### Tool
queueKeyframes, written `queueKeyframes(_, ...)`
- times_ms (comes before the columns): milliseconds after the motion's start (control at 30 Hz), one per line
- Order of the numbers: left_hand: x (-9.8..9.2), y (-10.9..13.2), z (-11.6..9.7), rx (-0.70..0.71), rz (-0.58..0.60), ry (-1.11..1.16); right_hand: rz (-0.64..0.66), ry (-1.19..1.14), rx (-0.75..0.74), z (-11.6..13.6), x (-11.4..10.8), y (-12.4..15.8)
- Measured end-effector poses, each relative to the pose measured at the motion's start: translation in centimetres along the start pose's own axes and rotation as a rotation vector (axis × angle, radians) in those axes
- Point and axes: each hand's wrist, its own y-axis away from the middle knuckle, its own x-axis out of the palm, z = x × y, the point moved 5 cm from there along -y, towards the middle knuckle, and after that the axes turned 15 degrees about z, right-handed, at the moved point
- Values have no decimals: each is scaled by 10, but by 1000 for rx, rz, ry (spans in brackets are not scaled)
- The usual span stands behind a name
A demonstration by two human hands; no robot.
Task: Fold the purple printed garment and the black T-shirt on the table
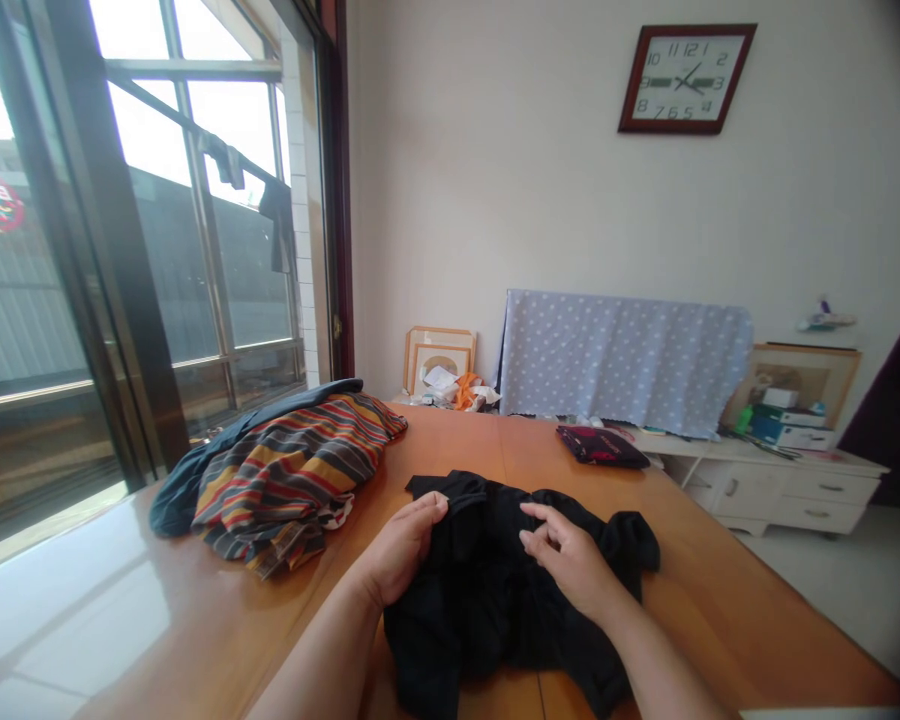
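- The wooden counter (720,600), brown and glossy, carries all of the clothing below.
- A pale blue cloth (622,360) with white dots hangs against the far wall, beyond the counter.
- A striped garment (300,460) in red, yellow and grey lies rumpled on the left, together with a blue-grey garment (176,495).
- The black garment (487,610) lies spread and creased at the near middle of the counter, under the person's hands.
- A dark folded cloth (602,447) with pinkish-red patches rests at the far right.
- The left hand (409,530) is clamped on the black garment's far left part.
- The right hand (566,560) has thumb and fingers apart over its right half; contact is unclear.
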Motion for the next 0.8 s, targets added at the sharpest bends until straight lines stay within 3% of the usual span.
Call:
queueKeyframes(133,10,-1,8,-73,51,-115,100,-107,-52,17,17,1)
queueKeyframes(233,17,-1,10,-109,85,-167,125,-64,-86,24,23,0)
queueKeyframes(333,22,-2,12,-102,134,-215,63,-9,-158,29,18,-1)
queueKeyframes(433,21,-4,15,-82,168,-388,-39,-126,-133,27,7,3)
queueKeyframes(500,12,-6,16,-84,102,-607,-86,-243,-61,22,0,6)
queueKeyframes(633,-16,-5,7,-82,-183,-1005,-211,-455,-30,16,-15,11)
queueKeyframes(700,-27,-3,2,-76,-276,-1030,-314,-538,-53,12,-24,12)
queueKeyframes(800,-35,-1,-3,-69,-312,-909,-467,-599,-68,4,-41,15)
